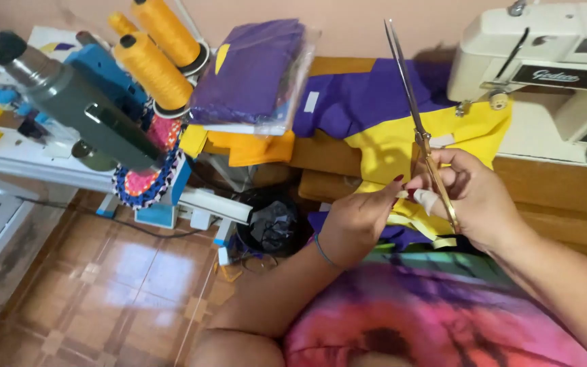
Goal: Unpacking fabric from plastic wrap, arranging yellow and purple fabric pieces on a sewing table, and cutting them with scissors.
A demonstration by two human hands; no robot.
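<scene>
Your right hand (pixel 473 197) grips the scissors (pixel 419 129), long blades pointing up and away, while your left hand (pixel 358 221) pinches the yellow strip (pixel 419 217) just beside the handles.

Scissors (pixel 419 129) in right hand (pixel 477 197), left hand (pixel 358 221) beside it, sewing machine (pixel 545 68) behind-right.

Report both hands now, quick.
Left hand: fingers pinched on the yellow fabric strip.
Right hand: closed on the scissors, blades pointing up.
</scene>
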